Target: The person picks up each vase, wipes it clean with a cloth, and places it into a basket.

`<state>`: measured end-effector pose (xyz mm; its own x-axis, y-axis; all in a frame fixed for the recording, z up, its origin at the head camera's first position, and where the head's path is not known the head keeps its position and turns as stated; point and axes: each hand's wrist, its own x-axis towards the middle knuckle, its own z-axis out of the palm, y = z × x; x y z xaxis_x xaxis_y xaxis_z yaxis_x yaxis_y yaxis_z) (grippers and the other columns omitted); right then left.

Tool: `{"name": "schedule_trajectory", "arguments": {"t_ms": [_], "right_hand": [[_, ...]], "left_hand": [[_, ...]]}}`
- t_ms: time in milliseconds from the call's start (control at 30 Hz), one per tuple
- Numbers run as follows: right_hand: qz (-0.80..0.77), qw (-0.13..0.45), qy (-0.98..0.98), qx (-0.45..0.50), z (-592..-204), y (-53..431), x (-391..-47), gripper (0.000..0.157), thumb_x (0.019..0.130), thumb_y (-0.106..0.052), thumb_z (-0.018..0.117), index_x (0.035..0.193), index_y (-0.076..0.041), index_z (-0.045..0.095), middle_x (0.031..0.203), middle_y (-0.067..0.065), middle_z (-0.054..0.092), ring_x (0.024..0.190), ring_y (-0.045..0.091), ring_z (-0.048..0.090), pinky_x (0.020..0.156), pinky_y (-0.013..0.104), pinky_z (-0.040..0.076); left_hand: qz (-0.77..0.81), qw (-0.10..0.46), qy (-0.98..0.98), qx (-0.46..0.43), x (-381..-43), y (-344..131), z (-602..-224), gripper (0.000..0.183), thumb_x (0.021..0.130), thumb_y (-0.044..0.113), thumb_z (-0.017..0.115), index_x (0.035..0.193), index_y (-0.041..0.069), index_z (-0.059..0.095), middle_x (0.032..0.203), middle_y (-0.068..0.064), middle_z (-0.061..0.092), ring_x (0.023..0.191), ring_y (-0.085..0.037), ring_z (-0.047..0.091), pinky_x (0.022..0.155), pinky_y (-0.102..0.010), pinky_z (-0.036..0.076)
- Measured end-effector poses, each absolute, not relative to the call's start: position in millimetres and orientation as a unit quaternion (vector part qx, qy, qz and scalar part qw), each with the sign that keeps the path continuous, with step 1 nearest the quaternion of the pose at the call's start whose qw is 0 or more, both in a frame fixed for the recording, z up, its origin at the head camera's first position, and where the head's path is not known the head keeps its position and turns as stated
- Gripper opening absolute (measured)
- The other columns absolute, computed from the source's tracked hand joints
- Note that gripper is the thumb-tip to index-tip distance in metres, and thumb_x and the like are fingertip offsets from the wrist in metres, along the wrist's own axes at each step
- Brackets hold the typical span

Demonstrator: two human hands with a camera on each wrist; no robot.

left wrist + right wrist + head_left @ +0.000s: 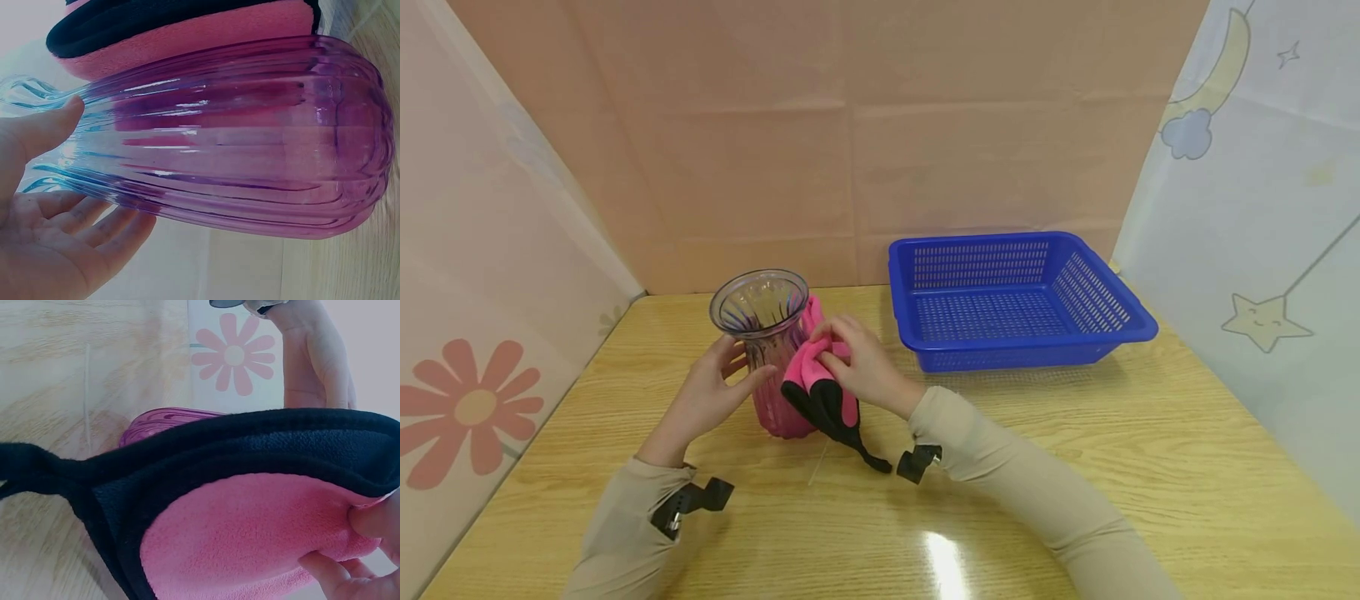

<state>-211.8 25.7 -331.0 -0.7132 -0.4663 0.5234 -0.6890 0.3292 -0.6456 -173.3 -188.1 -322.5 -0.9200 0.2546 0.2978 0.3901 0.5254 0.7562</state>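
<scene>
A ribbed glass vase (772, 406), blue-clear at the flared rim and pink-purple lower down, stands upright on the table. My left hand (711, 390) holds it below the rim; in the left wrist view the thumb lies on one side of the neck and the fingers (128, 234) on the other. Just right of the vase, my right hand (871, 367) pinches a pink fleecy cloth (231, 531) with black edging and a black loop. The cloth hangs in folds against the vase's right side and hides part of it. Its loop points down toward the tabletop.
A blue perforated plastic basket (1022, 340) stands at the back right of the wooden table (820, 533). An orange-pink sheet (737, 167) hangs behind the table, with patterned sheets at both sides. A thin pale strip (818, 462) lies in front of the vase.
</scene>
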Motion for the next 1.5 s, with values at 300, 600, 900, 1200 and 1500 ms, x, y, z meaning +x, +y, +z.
{"name": "schedule_trajectory", "arguments": {"t_ms": [300,600,900,1200,1500], "right_hand": [[0.442,0.116,-0.815,0.356,-336.5,27.8,-211.7,0.013,0.083,0.002,0.060,0.094,-0.004,0.055,0.096,0.009,0.058,0.097,0.020,0.054,0.085,0.029,0.053],[0.439,0.116,-0.820,0.349,-340.7,29.3,-210.7,0.014,0.082,0.002,0.060,0.094,-0.005,0.055,0.097,0.010,0.058,0.094,0.020,0.053,0.084,0.034,0.053],[0.446,0.116,-0.816,0.350,-342.6,29.5,-212.0,0.015,0.081,0.003,0.060,0.094,-0.004,0.055,0.096,0.011,0.058,0.094,0.021,0.053,0.084,0.036,0.053],[0.448,0.128,-0.810,0.357,-341.3,29.7,-211.1,0.013,0.082,0.003,0.060,0.093,-0.003,0.056,0.095,0.010,0.059,0.094,0.020,0.054,0.082,0.032,0.054],[0.454,0.130,-0.804,0.361,-338.1,28.9,-211.5,0.013,0.082,0.002,0.060,0.093,-0.003,0.057,0.094,0.010,0.060,0.094,0.020,0.054,0.082,0.033,0.054]], "left_hand": [[-0.451,0.069,-0.872,-0.178,-173.2,-188.1,-322.4,0.066,0.085,0.013,0.063,0.140,0.006,0.028,0.139,-0.024,0.037,0.122,-0.047,0.042,0.099,-0.056,0.038],[-0.461,0.066,-0.869,-0.169,-173.0,-187.0,-321.7,0.071,0.085,0.016,0.064,0.142,0.008,0.023,0.141,-0.021,0.035,0.124,-0.045,0.040,0.099,-0.054,0.039],[-0.481,0.071,-0.858,-0.165,-172.7,-184.8,-322.6,0.076,0.084,0.014,0.064,0.144,0.010,0.016,0.144,-0.020,0.030,0.127,-0.044,0.037,0.102,-0.054,0.036],[-0.482,0.070,-0.857,-0.166,-173.0,-184.8,-324.1,0.079,0.084,0.014,0.064,0.144,0.013,0.014,0.145,-0.019,0.028,0.128,-0.044,0.035,0.102,-0.056,0.035],[-0.483,0.066,-0.858,-0.160,-171.8,-184.4,-324.1,0.080,0.084,0.015,0.064,0.145,0.014,0.012,0.145,-0.019,0.025,0.128,-0.045,0.034,0.102,-0.057,0.035]]}}
